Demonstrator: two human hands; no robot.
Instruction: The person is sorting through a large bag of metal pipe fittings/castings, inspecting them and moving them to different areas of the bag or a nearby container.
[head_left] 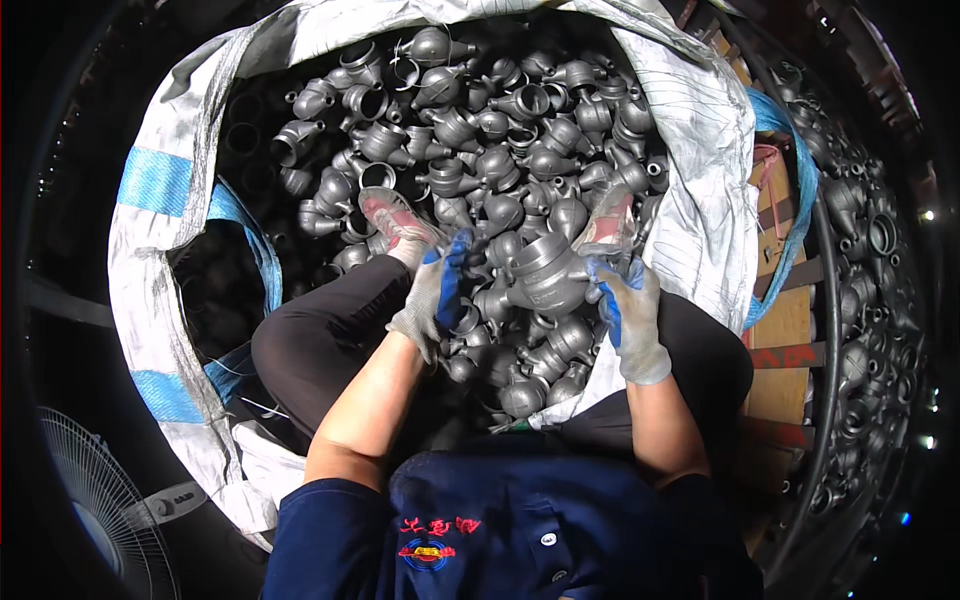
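Observation:
My right hand (630, 312), in a grey glove with blue palm, grips the narrow right end of a dark grey bulb-shaped casting (550, 278). Its wide ringed neck points up and away from me. On the other side, my left hand (436, 292), gloved the same way, is open with fingers stretched forward and palm turned toward the casting. A gap shows between that hand and the held part. Beneath and beyond both hands lies a heap of similar grey castings (495, 170), some with round openings showing.
A large white woven bag (700, 180) with blue straps (800, 215) surrounds the heap. My shoes (402, 218) rest on the castings. At the lower left stands a fan (95, 500). Wooden boards (785, 325) and more castings (870, 340) are on the right.

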